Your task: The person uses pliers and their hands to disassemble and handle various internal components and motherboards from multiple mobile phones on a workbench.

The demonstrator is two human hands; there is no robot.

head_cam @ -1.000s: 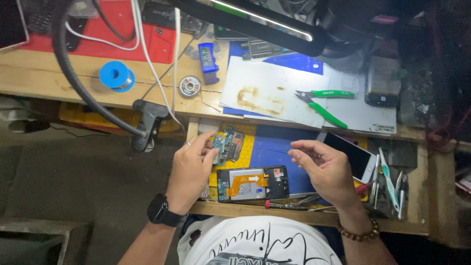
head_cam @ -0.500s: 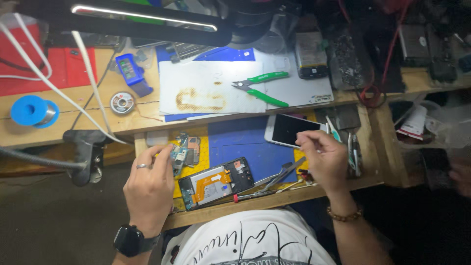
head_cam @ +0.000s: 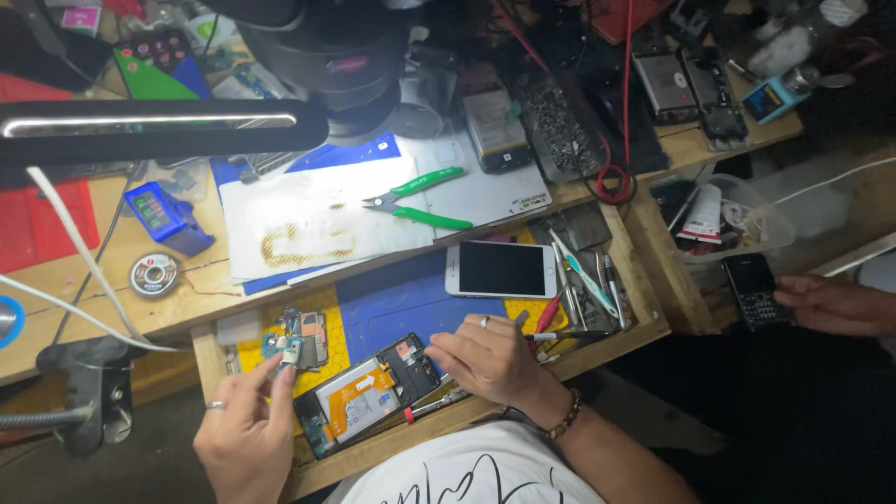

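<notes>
The left hand [head_cam: 245,431], one ring on it, pinches a single small circuit board [head_cam: 291,352] between thumb and forefinger, the other fingers loosely curled. Just beyond its fingertips one larger circuit board [head_cam: 306,334] lies on the yellow mat [head_cam: 329,308]. Between the two hands sits one opened smartphone [head_cam: 371,392], back cover off, its orange flex and battery bay exposed. The right hand [head_cam: 487,359], also with one ring and a beaded bracelet at the wrist, rests half-closed on the blue mat [head_cam: 392,301] beside the opened phone; whether it grips anything I cannot tell, as the palm faces down. Past its knuckles lies one white smartphone [head_cam: 500,269] with a dark screen, and to its right a cluster of tweezers [head_cam: 586,273], perhaps three or four. Farther off lies one pair of green-handled cutters [head_cam: 422,201]. Another person's hand [head_cam: 835,306] touches one black keypad phone [head_cam: 754,289], well apart to the right.
</notes>
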